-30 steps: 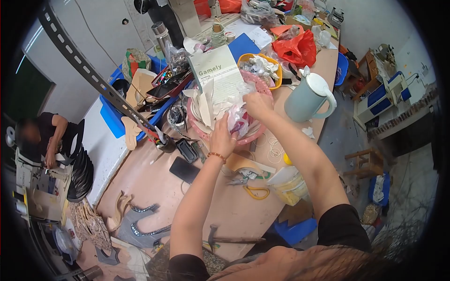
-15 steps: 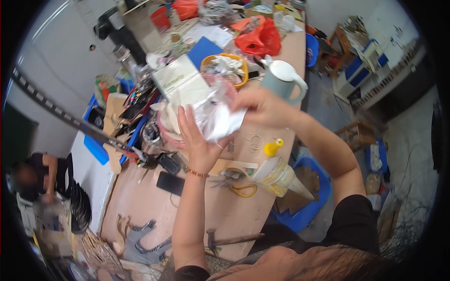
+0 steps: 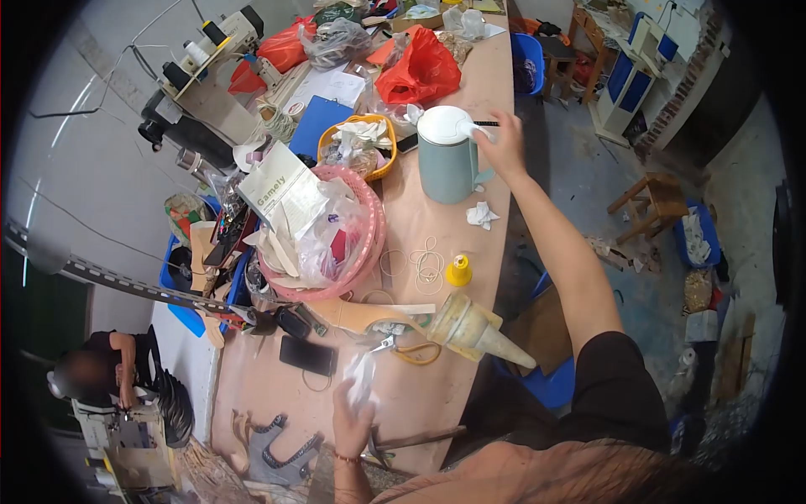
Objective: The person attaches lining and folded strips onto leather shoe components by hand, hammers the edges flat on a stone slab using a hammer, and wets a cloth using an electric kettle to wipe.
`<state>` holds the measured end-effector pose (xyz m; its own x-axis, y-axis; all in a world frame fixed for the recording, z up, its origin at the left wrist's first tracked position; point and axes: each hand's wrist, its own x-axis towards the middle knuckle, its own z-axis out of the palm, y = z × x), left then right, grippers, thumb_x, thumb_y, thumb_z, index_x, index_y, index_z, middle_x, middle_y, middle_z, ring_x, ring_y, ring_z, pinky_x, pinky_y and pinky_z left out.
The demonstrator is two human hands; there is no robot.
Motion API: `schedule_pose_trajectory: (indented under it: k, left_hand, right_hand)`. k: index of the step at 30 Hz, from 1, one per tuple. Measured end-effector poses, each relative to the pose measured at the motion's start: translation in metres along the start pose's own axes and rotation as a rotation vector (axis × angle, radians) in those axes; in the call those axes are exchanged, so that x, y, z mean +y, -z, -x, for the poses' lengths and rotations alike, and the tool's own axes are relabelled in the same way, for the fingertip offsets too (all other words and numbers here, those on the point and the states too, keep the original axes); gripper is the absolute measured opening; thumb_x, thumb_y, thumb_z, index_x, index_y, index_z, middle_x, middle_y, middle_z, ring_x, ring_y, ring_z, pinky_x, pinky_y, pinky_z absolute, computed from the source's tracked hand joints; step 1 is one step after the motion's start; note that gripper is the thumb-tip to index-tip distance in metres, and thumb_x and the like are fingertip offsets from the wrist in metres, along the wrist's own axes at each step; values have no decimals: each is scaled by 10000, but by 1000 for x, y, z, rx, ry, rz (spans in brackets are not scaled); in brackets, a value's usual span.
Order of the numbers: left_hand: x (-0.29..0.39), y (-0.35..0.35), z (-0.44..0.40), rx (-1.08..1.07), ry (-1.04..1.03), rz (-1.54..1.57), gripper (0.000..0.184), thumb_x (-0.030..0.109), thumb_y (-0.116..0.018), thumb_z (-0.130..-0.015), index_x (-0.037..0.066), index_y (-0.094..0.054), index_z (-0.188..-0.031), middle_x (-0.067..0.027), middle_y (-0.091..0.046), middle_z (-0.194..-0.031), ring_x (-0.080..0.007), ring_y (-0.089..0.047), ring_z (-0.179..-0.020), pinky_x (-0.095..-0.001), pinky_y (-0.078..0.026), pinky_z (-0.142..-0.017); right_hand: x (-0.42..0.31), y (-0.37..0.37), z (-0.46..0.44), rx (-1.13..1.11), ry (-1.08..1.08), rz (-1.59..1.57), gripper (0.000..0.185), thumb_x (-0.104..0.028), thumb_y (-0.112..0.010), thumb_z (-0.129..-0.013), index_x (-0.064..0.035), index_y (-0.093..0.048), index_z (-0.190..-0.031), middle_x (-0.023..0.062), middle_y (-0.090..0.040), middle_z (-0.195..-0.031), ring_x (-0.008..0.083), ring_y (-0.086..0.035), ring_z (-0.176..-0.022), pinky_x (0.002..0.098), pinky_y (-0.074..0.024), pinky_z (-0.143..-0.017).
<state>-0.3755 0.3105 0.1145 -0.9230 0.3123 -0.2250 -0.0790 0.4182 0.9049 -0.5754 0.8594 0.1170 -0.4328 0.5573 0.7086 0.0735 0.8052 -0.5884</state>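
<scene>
My left hand grips a thin crumpled white sheet above the wooden tabletop's near part, lengthwise toward far edge | right hand at upright blue-grey kettle, right edge; grip unclear

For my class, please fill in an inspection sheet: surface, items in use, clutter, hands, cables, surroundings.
Surface: tan table, bare in patches.
Items in use: jug, upright; white piece, blurred.
Clutter: heaped pink basket, red bag, scissors, phone, hammer.
Hands: left hand holds the white piece; right hand at the jug, grip unclear.
Cables: dark cord by the upper left wall.
Surroundings: seated person at left; stool at right.
</scene>
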Motion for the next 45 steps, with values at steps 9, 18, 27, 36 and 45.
schedule_pose_trajectory:
  k: [9, 18, 27, 36, 45]
  left_hand:
    - [-115, -52, 138, -56, 426, 528, 368, 93, -474, -951, 8, -570, -1296, -155, -587, -1263, -193, -574, -1080, -281, -457, -917]
    - [-162, -69, 169, 63, 511, 557, 370, -91, -545, -869, -13, -617, -1224, -167, -607, -1276, -194, -575, -1173, -309, -421, -1028]
    - [-118, -49, 121, 172, 284, 306, 200, -19, -546, -927, -18, -638, -1104, -92, -665, -1085, -166, -612, -977, -310, -488, -915]
    - [-68, -59, 108, 439, 395, 482, 159, -1, -512, -919, 5, -606, -1047, -62, -630, -953, -144, -603, -850, -287, -516, -774]
    - [-85, -59, 113, 303, 402, 409, 141, 22, -551, -903, 22, -616, -1028, -39, -624, -916, -126, -588, -802, -262, -497, -726]
  right_hand:
    - [-73, -108, -61, -468, 90, 529, 281, -286, -733, -803, -159, -733, -1053, 73, -678, -1115, 261, -606, -1148, 493, -402, -996]
    - [-60, -29, -88, -191, -405, -1018, 142, -108, -442, -1037, -77, -551, -1122, 6, -631, -959, 95, -631, -835, 247, -520, -688]
    - [110, 18, 12, -409, -411, -241, 423, -380, -618, -972, 30, -714, -927, 116, -687, -731, 127, -614, -676, 347, -482, -621]
    - [56, -24, 42, -232, -470, -518, 354, -342, -799, -803, -45, -675, -951, 82, -706, -907, 163, -660, -824, 319, -515, -736]
    - [65, -21, 38, -333, -657, -509, 431, -112, -781, -743, -29, -654, -1147, 92, -714, -1033, 169, -677, -919, 313, -528, -805]
